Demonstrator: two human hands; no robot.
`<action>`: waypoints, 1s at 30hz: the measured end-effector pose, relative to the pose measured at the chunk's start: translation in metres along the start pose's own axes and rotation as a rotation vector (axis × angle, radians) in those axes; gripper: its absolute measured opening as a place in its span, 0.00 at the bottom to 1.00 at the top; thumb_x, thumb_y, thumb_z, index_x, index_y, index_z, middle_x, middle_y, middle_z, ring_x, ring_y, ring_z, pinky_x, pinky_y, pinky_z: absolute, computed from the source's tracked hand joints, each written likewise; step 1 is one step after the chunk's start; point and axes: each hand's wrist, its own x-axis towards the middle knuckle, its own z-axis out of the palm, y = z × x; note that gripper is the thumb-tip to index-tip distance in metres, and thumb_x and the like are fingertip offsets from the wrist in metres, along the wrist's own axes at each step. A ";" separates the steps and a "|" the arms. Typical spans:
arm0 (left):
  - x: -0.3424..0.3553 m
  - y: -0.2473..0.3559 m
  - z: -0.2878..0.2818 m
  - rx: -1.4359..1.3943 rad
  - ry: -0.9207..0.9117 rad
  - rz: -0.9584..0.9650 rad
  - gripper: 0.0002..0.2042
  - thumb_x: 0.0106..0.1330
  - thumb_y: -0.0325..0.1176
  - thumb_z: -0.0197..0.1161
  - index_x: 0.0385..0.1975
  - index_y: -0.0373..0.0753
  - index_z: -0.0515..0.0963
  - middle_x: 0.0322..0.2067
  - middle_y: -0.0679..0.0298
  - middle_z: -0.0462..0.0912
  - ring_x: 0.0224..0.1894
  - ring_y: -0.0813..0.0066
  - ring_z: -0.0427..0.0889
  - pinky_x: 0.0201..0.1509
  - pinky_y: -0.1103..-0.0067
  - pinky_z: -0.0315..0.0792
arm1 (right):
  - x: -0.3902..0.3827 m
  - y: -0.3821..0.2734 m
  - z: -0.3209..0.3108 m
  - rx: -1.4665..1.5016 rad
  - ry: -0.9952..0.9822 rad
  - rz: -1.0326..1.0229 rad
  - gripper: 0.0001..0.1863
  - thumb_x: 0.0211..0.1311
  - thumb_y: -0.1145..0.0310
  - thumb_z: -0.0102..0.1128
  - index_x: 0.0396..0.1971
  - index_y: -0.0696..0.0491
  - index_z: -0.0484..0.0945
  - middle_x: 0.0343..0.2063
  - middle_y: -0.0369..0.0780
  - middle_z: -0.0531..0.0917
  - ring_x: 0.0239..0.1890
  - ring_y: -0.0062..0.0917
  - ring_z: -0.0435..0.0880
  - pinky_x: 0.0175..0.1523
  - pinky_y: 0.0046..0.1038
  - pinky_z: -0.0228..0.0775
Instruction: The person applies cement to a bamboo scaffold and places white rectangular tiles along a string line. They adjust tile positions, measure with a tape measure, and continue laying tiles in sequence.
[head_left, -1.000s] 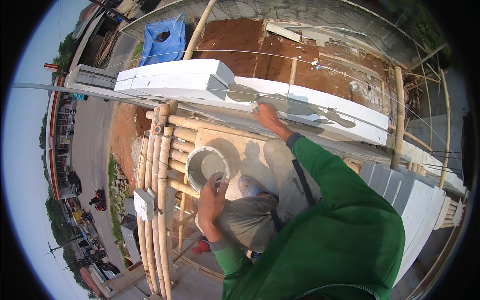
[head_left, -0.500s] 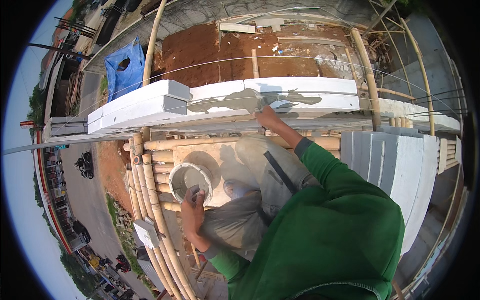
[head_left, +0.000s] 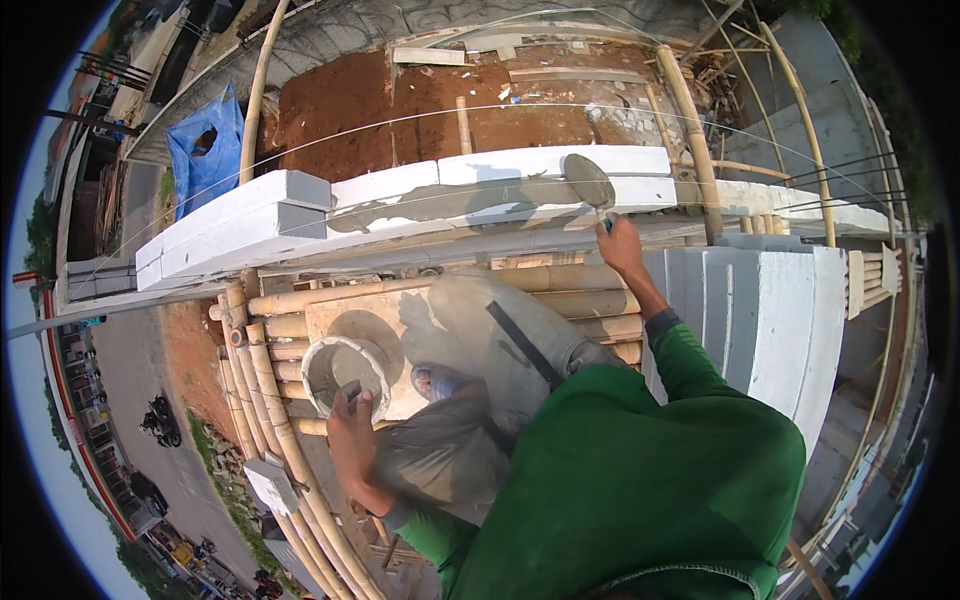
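In my right hand [head_left: 622,245] is the handle of a trowel [head_left: 590,182], its rounded blade coated with grey mortar. The blade is over the right part of the white block wall [head_left: 645,192]. A band of wet mortar [head_left: 440,204] runs along the wall top toward the raised white blocks [head_left: 235,222] on the left. My left hand [head_left: 352,435] is at the near side of a mortar-crusted bucket [head_left: 312,372], fingers loosely bent and slightly apart, nothing seen in them. Whether they touch the rim is unclear. Grey mortar shows inside the bucket.
The bucket stands on a board [head_left: 405,395] laid over bamboo poles [head_left: 585,278]. Stacked blocks [head_left: 780,310] stand at my right. An upright bamboo pole [head_left: 690,145] and a thin line cross near the wall. Bamboo rails [head_left: 290,430] edge the platform above a road [head_left: 170,470] at left.
My right hand has carried the trowel rightward along the wall, and the mortar band looks longer and flatter. My left hand stays by the bucket. The whole view has shifted a little.
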 end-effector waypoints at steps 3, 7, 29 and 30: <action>0.001 -0.001 -0.001 -0.011 -0.005 -0.008 0.22 0.77 0.42 0.60 0.60 0.29 0.78 0.50 0.41 0.87 0.54 0.49 0.87 0.59 0.65 0.76 | 0.007 -0.006 0.003 -0.058 0.063 -0.119 0.18 0.68 0.62 0.62 0.51 0.60 0.80 0.40 0.56 0.86 0.42 0.55 0.86 0.48 0.51 0.78; -0.001 0.001 -0.003 -0.008 0.014 0.014 0.23 0.77 0.42 0.60 0.60 0.28 0.78 0.49 0.41 0.87 0.54 0.50 0.87 0.59 0.65 0.76 | 0.016 -0.005 0.004 -0.187 0.056 -0.216 0.20 0.70 0.62 0.61 0.57 0.55 0.77 0.46 0.51 0.85 0.43 0.50 0.88 0.47 0.50 0.80; -0.011 -0.064 -0.038 -0.882 0.636 0.176 0.20 0.81 0.40 0.58 0.57 0.27 0.79 0.52 0.49 0.86 0.55 0.62 0.87 0.61 0.69 0.81 | 0.025 -0.080 0.053 1.310 -0.650 0.363 0.13 0.75 0.60 0.54 0.43 0.55 0.78 0.20 0.31 0.73 0.12 0.17 0.68 0.14 0.24 0.57; -0.011 -0.099 -0.039 -1.032 0.715 0.206 0.20 0.82 0.41 0.57 0.57 0.27 0.79 0.52 0.50 0.86 0.55 0.60 0.88 0.60 0.69 0.82 | 0.015 -0.106 0.066 1.239 -0.696 0.330 0.13 0.75 0.59 0.53 0.43 0.54 0.76 0.20 0.30 0.73 0.13 0.15 0.67 0.14 0.23 0.57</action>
